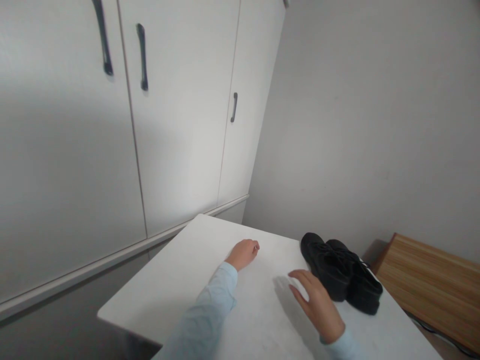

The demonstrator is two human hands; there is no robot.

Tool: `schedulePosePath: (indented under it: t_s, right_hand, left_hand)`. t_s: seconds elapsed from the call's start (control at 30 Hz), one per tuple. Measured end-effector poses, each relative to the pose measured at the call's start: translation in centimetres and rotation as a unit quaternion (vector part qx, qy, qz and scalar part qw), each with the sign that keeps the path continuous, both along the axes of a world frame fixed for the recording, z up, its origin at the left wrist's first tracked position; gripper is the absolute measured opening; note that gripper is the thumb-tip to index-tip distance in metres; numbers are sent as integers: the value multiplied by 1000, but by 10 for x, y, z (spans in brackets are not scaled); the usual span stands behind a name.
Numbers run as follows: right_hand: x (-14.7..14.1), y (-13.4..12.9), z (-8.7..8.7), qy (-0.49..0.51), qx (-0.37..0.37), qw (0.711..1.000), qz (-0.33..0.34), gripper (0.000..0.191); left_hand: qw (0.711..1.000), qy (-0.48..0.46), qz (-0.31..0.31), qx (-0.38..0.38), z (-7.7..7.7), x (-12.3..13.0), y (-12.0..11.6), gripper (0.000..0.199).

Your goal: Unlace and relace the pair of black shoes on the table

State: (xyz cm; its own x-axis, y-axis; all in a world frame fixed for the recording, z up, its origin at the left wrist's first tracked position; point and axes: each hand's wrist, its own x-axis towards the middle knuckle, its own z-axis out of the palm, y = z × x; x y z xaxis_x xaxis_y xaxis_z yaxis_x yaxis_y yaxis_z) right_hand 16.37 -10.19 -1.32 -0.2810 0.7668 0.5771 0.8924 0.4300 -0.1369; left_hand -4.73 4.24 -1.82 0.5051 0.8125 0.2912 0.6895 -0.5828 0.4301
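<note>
My left hand [243,254] rests on the white table [210,240] with its fingers curled in. A small pale glint shows at its fingers, and the inside of the hand is hidden. Farther right, my right hand [318,304] hovers over the tabletop, thumb and fingers apart, holding nothing; its shadow falls to the left. Just beyond it, a pair of black lace-up shoes [332,272] stands side by side at the table's right edge. Neither hand is seen gripping a shoe.
White cupboard doors [180,130] with dark handles line the left. A plain grey wall [356,115] rises behind the table. To the right, lower down, is a wood-grain piece of furniture [431,285], with a dark cable [435,330] beside it.
</note>
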Motion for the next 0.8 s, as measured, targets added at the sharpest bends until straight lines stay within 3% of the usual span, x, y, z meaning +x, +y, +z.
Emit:
schedulePosePath:
  t_s: [0.13, 0.23, 0.6, 0.8]
  right_hand:
    - [-51, -3, -12, 32, -23, 995, 92, 25]
    - [-64, -3, -20, 30, -61, 991, 112, 22]
    - [-60, -3, -23, 19, -94, 991, 94, 20]
    - [-41, 0, -13, 61, -45, 994, 79, 21]
  left_hand:
    - [1000, -8, -19, 1, -1, 0, 0, 26]
    - [999, -20, -35, 4, -2, 1, -1, 27]
    - [999, -15, -48, 7, -2, 5, -4, 26]
    - [998, -15, -52, 18, -5, 4, -1, 27]
